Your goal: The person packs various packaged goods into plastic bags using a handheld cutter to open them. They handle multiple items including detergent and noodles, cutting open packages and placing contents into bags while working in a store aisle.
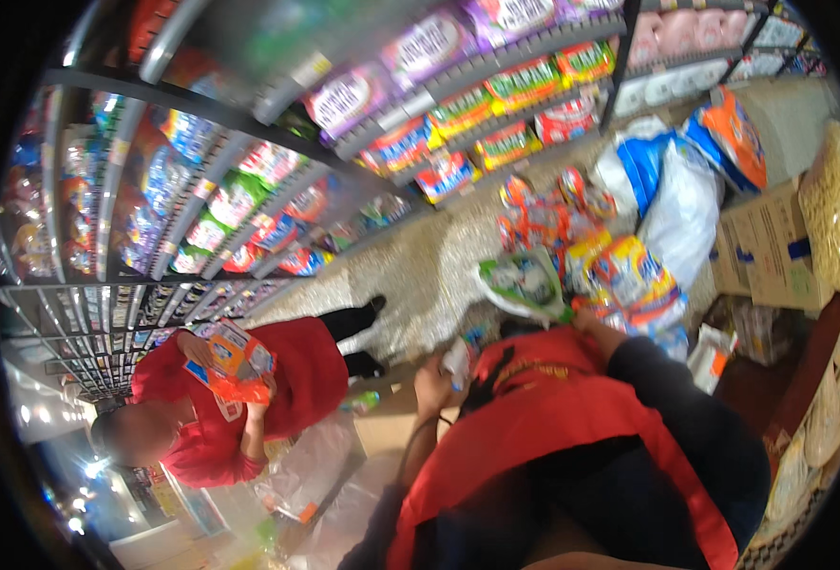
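Shelving [249, 180] runs along the left and top of the aisle, stocked with bright packets in rows. The speckled floor [420, 266] lies between it and a heap of goods on the right: white and blue sacks [672, 190], a cardboard box [767, 247] beside them, and a pile of orange and yellow packets [620, 271] at the heap's near edge.

A co-worker in a red top [287, 380] crouches at the lower left by the shelf foot, holding an orange packet [235, 361] against the chest.

The wearer's own red apron [553, 427] fills the lower centre. The right hand [586, 318] reaches out over the apron's top edge to the near edge of the packet pile; it touches or nearly touches the packets, and whether its fingers are closed cannot be told, as the view is blurred there. A green and white bag [525, 283] lies just up and left of this hand, its long axis running from upper left to lower right; the right hand is much the nearer to it.

The left hand [431, 385] is curled about a small white object [458, 363] that stands out above it, fingers apparently closed on it; what the object is cannot be made out
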Demonstrator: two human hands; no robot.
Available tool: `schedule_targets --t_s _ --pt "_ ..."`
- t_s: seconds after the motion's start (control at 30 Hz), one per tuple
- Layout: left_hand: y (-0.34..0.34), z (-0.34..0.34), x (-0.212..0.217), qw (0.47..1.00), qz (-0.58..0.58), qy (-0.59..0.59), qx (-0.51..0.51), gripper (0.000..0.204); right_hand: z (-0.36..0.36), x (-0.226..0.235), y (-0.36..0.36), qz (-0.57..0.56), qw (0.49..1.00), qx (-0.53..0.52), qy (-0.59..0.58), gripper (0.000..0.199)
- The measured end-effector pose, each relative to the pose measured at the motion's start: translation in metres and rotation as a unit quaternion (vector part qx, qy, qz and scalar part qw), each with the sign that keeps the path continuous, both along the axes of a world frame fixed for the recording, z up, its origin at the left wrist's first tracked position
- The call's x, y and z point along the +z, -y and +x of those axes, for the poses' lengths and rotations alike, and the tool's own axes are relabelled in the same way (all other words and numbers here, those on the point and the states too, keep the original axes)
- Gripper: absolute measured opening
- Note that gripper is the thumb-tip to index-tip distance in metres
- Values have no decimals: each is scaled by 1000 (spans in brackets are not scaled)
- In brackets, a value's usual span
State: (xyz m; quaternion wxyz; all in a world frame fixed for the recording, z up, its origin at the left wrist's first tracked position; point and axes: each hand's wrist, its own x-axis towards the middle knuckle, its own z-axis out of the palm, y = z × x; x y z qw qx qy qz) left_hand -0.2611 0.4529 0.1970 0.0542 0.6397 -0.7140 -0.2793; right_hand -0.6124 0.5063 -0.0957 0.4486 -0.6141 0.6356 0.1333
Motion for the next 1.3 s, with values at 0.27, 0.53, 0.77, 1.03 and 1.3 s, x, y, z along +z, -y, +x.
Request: schedule_targets --t_s 0.27,0.53,0.77,1.03,1.3 --pt "37 -34 20 624 254 -628 390 44 0 27 -7 36 971 -222 78 36" --pt "57 -94 -10 584 361 -633 357 34 5 33 -21 35 961 -251 107 33" --pt "7 -76 -123 928 363 -56 67 24 4 43 -21 -1 962 -242 123 34" --pt "-36 8 -143 928 366 55 -40 26 4 65 -19 97 933 -311 152 34" --pt "66 -39 -180 978 176 76 77 73 11 44 -51 126 895 -403 145 31"
